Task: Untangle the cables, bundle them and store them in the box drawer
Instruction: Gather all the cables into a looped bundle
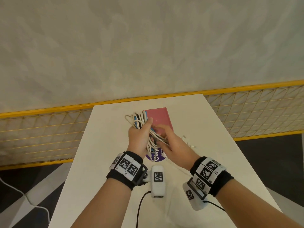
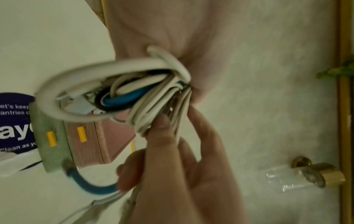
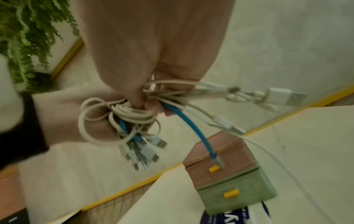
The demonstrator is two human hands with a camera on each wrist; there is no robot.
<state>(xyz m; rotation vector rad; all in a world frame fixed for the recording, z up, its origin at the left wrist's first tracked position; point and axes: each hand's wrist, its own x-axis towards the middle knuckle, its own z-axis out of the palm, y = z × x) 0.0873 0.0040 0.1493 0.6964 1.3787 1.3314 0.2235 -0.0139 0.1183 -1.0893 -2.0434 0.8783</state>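
Both hands grip the cables [image 1: 148, 137]: left hand [image 1: 139, 137] squeezes the loops, right hand [image 1: 171, 143] pinches loose ends. Cables look light and floppy; hold the middle.

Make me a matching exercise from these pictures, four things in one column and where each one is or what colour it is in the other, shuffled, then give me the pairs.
Things:
1. cable bundle
2. upper drawer
3. lower drawer
4. purple sticker

Descriptions:
A. green front, yellow handle
B. flat on the table, under the hands
C. pink front, yellow handle
D. gripped by the left hand and the right hand

Pairs: 1-D, 2-C, 3-A, 4-B
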